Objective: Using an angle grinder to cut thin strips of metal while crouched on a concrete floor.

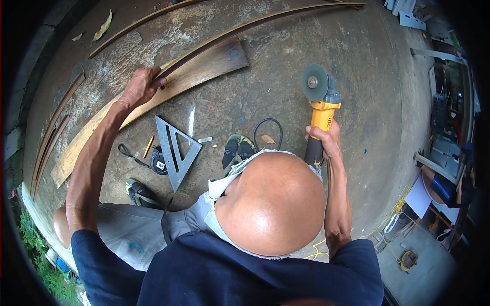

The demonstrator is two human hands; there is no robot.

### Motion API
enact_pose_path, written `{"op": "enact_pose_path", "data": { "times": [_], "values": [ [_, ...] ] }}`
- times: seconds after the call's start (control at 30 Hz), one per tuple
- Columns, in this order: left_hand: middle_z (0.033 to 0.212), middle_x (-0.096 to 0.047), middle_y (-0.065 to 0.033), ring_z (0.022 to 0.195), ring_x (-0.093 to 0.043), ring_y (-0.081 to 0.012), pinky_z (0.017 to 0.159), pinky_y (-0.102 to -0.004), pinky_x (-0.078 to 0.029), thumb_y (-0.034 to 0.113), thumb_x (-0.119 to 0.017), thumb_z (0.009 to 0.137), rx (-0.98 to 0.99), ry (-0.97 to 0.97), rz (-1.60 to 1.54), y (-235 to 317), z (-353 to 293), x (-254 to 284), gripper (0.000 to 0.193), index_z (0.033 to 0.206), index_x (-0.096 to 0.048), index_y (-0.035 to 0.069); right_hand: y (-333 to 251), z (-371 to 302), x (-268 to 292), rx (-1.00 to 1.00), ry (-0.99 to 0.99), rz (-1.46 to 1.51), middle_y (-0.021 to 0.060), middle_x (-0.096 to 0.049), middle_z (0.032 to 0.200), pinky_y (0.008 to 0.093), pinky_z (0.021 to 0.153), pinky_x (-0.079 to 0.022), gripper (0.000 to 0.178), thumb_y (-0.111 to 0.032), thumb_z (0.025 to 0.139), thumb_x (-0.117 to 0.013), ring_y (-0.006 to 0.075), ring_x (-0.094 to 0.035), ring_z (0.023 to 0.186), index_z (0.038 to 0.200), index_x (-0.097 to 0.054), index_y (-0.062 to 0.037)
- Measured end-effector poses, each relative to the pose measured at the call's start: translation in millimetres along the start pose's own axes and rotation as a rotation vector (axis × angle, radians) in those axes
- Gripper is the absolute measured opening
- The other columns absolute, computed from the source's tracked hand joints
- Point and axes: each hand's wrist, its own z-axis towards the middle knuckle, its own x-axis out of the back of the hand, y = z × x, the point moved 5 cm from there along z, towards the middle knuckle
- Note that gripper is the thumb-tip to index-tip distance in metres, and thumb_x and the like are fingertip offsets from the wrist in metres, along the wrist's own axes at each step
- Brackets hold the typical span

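Note:
My left hand (140,87) is closed around a long thin wooden strip (219,38), which runs away to the far right. Beneath that strip a wide wooden plank (217,61) lies flat on the concrete. On the right, my right hand (329,138) grips a yellow and grey angle grinder (321,116) by its body. Its greenish cutting disc (319,94) points away from me, well apart from the strip. Whether the disc is spinning I cannot tell. A grey metal speed square (190,152) lies on the ground between my hands, nearer the left.
Beside the square are a tape measure (157,162) and a yellow pencil (148,146). More strips (53,130) lie at the left, another (138,24) at the far side. A black cord (268,121) loops near my foot (238,150). Clutter and a yellow cord (407,260) occupy the right.

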Motion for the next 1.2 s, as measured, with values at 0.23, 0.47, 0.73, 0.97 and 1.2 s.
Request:
{"op": "enact_pose_path", "data": {
  "times": [0.23, 0.47, 0.73, 0.97, 1.2],
  "values": [
    [0.077, -0.065, -0.0244, 0.075, -0.065, -0.0458, 0.066, -0.0555, -0.049, 0.017, -0.056, 0.097, -0.096, 0.221, 0.498, -3, 5, -19, 0.015, 0.098, -0.049, 0.004, 3, -12, 12, -0.016, 0.036, -0.024, 0.0086, -0.063, 0.081, 0.0328, 0.06, -0.055, 0.042, -0.013, 0.072, -0.076, 0.019, -0.065, 0.064, 0.106, -0.055, 0.0009],
    [0.094, -0.066, -0.0216, 0.08, -0.068, -0.0425, 0.067, -0.052, -0.053, 0.01, -0.047, 0.094, -0.222, 0.196, 0.604, -6, 25, -31, 0.009, 0.102, -0.047, 0.005, -4, -15, 11, -0.015, 0.037, -0.057, 0.0078, -0.062, 0.081, 0.0322, 0.059, -0.055, 0.043, -0.013, 0.072, -0.077, 0.0181, -0.065, 0.064, 0.107, -0.055, -0.0001],
    [0.099, -0.059, -0.0154, 0.094, -0.067, -0.0336, 0.068, -0.0445, -0.057, 0.012, -0.051, 0.093, -0.262, 0.238, 0.701, -3, 17, -41, 0.017, 0.109, -0.049, 0.006, -19, 9, -8, -0.033, -0.016, -0.097, 0.0081, -0.063, 0.082, 0.033, 0.06, -0.055, 0.045, -0.014, 0.072, -0.078, 0.0185, -0.065, 0.065, 0.109, -0.055, 0.0006],
    [0.112, -0.055, -0.0126, 0.108, -0.06, -0.028, 0.075, -0.0375, -0.06, 0.015, -0.053, 0.092, -0.239, 0.177, 0.697, 1, 19, -39, 0.03, 0.12, -0.052, 0.005, -38, 49, -35, -0.001, -0.107, -0.217, 0.0077, -0.062, 0.083, 0.0326, 0.06, -0.054, 0.047, -0.016, 0.07, -0.079, 0.0179, -0.064, 0.064, 0.108, -0.057, 0.0005],
    [0.114, -0.058, -0.0101, 0.102, -0.063, -0.0251, 0.077, -0.0361, -0.06, 0.022, -0.052, 0.101, -0.43, 0.256, 0.716, 6, 18, -45, 0.058, 0.155, -0.035, 0.009, -48, 80, -48, 0.014, -0.132, -0.271, 0.0066, -0.064, 0.081, 0.032, 0.059, -0.054, 0.042, -0.016, 0.069, -0.08, 0.0165, -0.064, 0.065, 0.104, -0.06, -0.0015]
  ]
}}
